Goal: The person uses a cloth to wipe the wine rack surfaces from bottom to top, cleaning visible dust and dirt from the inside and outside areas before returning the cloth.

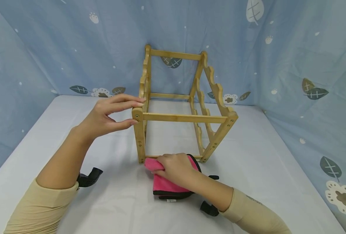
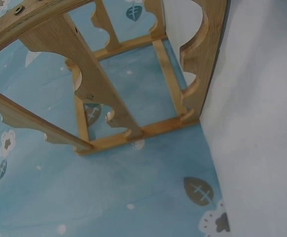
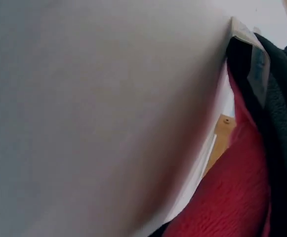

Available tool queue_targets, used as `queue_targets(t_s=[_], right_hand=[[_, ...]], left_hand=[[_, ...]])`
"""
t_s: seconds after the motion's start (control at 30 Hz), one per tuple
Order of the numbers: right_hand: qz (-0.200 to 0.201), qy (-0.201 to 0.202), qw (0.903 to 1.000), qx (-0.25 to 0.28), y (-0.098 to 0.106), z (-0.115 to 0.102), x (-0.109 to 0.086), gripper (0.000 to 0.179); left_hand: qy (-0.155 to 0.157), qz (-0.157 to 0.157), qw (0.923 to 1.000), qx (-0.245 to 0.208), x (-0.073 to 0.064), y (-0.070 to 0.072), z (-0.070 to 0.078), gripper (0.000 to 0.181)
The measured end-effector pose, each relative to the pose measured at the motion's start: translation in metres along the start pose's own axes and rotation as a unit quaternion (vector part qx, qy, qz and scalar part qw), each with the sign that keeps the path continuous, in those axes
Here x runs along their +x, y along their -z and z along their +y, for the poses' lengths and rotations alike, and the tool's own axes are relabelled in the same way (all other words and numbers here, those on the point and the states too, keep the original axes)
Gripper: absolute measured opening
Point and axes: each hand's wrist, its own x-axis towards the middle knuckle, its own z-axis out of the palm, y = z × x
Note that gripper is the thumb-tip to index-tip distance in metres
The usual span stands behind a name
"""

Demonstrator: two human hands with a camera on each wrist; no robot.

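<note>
A wooden rack (image 1: pixel 184 117) with scalloped side rails stands on the white table. My left hand (image 1: pixel 110 113) holds its near upper left corner, thumb on the front post and fingers over the top. In the left wrist view the rack's notched rails (image 2: pixel 96 79) slant across the upper part, and the hand itself is out of sight. My right hand (image 1: pixel 177 167) grips a folded pink cloth (image 1: pixel 168 185) with black edging, right by the rack's bottom front bar. The right wrist view has the cloth's pink pile (image 3: pixel 232 192), its dark grey side and a small label (image 3: pixel 259 69).
The white tabletop (image 1: pixel 263 162) extends around the rack. A blue curtain (image 1: pixel 103 48) printed with leaves and flowers hangs behind and at both sides. Black wrist-camera pieces (image 1: pixel 89 177) show beside the forearms.
</note>
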Motion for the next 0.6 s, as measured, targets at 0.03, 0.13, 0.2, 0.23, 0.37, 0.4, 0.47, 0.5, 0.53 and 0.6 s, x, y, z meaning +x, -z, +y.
queue_targets(t_s=[0.03, 0.13, 0.2, 0.23, 0.37, 0.4, 0.47, 0.5, 0.53, 0.6], right_hand=[[-0.008, -0.004, 0.9999, -0.006, -0.001, 0.000, 0.002, 0.030], [-0.032, -0.017, 0.9991, -0.024, -0.004, -0.001, 0.007, 0.031], [-0.050, -0.028, 0.9975, -0.042, -0.006, -0.002, 0.011, 0.032], [-0.060, -0.033, 0.9964, -0.050, -0.007, -0.002, 0.013, 0.032], [-0.090, -0.049, 0.9919, -0.076, -0.010, -0.005, 0.018, 0.031], [-0.093, -0.052, 0.9910, -0.081, -0.010, -0.006, 0.019, 0.031], [-0.096, -0.058, 0.9899, -0.087, -0.011, -0.007, 0.019, 0.031], [-0.097, -0.061, 0.9894, -0.090, -0.011, -0.007, 0.018, 0.031], [-0.098, -0.064, 0.9890, -0.091, -0.012, -0.007, 0.018, 0.031], [-0.100, -0.070, 0.9882, -0.092, -0.013, -0.006, 0.017, 0.032]], left_hand=[[-0.001, 0.000, 1.0000, 0.000, 0.000, 0.000, 0.000, 0.038], [-0.005, 0.001, 1.0000, -0.001, 0.000, 0.000, 0.000, 0.038], [-0.007, 0.003, 1.0000, -0.003, 0.000, 0.000, 0.000, 0.038], [-0.008, 0.004, 1.0000, -0.004, 0.000, 0.000, 0.000, 0.038], [-0.006, 0.005, 1.0000, -0.005, 0.000, 0.000, 0.000, 0.038], [-0.005, 0.005, 1.0000, -0.005, 0.000, 0.000, 0.000, 0.038], [-0.004, 0.005, 1.0000, -0.005, 0.000, 0.000, 0.000, 0.038], [-0.003, 0.005, 1.0000, -0.005, 0.000, 0.000, 0.000, 0.038], [-0.003, 0.005, 1.0000, -0.005, -0.001, -0.001, 0.000, 0.038], [-0.001, 0.003, 1.0000, -0.005, -0.001, -0.001, -0.001, 0.038]])
